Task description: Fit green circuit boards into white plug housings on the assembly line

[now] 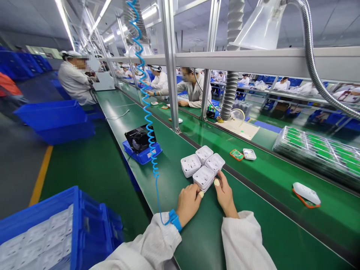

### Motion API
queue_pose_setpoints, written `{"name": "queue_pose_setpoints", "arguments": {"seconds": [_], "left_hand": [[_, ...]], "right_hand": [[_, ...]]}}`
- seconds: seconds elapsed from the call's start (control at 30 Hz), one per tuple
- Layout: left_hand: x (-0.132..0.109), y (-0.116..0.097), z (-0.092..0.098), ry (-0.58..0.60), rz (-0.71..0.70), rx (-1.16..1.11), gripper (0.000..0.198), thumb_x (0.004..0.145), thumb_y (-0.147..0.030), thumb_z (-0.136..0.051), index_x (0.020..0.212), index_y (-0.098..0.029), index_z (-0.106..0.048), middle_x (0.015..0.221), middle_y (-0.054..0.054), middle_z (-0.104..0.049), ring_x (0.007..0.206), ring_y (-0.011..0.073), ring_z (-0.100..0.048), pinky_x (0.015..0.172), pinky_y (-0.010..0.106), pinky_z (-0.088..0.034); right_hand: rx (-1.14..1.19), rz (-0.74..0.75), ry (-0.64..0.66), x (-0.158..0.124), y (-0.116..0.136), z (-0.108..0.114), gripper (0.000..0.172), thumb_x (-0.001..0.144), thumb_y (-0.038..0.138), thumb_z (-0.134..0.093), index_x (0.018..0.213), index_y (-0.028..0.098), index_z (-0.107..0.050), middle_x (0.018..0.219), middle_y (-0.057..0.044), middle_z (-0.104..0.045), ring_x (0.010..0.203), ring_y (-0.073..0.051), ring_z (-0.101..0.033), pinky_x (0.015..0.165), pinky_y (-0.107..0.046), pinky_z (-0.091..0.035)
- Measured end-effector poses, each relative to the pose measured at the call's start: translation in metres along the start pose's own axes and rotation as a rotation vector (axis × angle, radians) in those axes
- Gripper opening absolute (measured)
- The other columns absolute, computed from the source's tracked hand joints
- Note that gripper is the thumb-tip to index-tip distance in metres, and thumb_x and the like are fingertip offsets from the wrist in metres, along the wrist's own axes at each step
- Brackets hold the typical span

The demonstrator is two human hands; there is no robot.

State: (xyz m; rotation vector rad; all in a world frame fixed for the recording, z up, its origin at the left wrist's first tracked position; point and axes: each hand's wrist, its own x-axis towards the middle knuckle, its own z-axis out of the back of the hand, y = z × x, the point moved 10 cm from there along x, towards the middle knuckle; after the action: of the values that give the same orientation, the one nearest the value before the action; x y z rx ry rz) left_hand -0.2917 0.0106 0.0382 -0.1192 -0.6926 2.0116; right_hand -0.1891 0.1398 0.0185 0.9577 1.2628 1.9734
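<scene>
Four stacks of white plastic housings stand close together on the green bench: a back stack (204,153), a left stack (190,164), a right stack (215,162) and a front stack (203,177). My left hand (189,202), with a blue wrist strap (174,220), has its curled fingers against the near left side of the front stack. My right hand (224,193) reaches along the near right side, fingers at the right stack and thumb by the front one. Both thumbs have pale covers. The hands hold the stacks from either side.
A black fan (140,138) sits on a blue tray (145,154) left of the stacks. A coiled blue cord (150,123) hangs to the strap. Circuit boards (237,154) and housings (307,192) lie on the line at right. A blue crate (81,228) holds white parts. Several people sit beyond.
</scene>
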Motion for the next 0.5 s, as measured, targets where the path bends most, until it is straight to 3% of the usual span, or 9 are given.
{"name": "queue_pose_setpoints", "arguments": {"seconds": [0.33, 0.4, 0.5], "left_hand": [[-0.002, -0.003, 0.001, -0.03, -0.013, -0.078, 0.007, 0.082, -0.019, -0.046, 0.077, -0.019, -0.052, 0.079, 0.002, -0.058, 0.079, 0.0183, -0.055, 0.069, 0.029, -0.037], [-0.004, 0.005, 0.014, -0.113, -0.02, -0.188, 0.01, 0.084, -0.022, -0.044, 0.08, -0.018, -0.052, 0.082, 0.003, -0.057, 0.08, 0.0176, -0.055, 0.072, 0.029, -0.04], [-0.001, 0.04, 0.049, -0.397, 0.059, -0.418, 0.022, 0.088, -0.031, -0.04, 0.103, -0.017, -0.049, 0.101, 0.008, -0.056, 0.095, 0.0183, -0.054, 0.085, 0.033, -0.043]], "right_hand": [[0.002, -0.008, 0.032, 0.0, -0.002, -0.003, 0.062, 0.086, 0.05, -0.042, 0.136, 0.015, -0.033, 0.126, -0.014, -0.053, 0.112, -0.023, -0.054, 0.095, -0.038, -0.043], [0.012, -0.002, 0.017, 0.0, -0.001, -0.001, 0.06, 0.086, 0.05, -0.042, 0.136, 0.016, -0.034, 0.129, -0.014, -0.051, 0.112, -0.023, -0.054, 0.095, -0.039, -0.043], [0.008, -0.016, -0.025, 0.0, -0.005, 0.003, 0.061, 0.086, 0.051, -0.04, 0.137, 0.018, -0.032, 0.134, -0.014, -0.045, 0.114, -0.024, -0.052, 0.096, -0.041, -0.042]]}}
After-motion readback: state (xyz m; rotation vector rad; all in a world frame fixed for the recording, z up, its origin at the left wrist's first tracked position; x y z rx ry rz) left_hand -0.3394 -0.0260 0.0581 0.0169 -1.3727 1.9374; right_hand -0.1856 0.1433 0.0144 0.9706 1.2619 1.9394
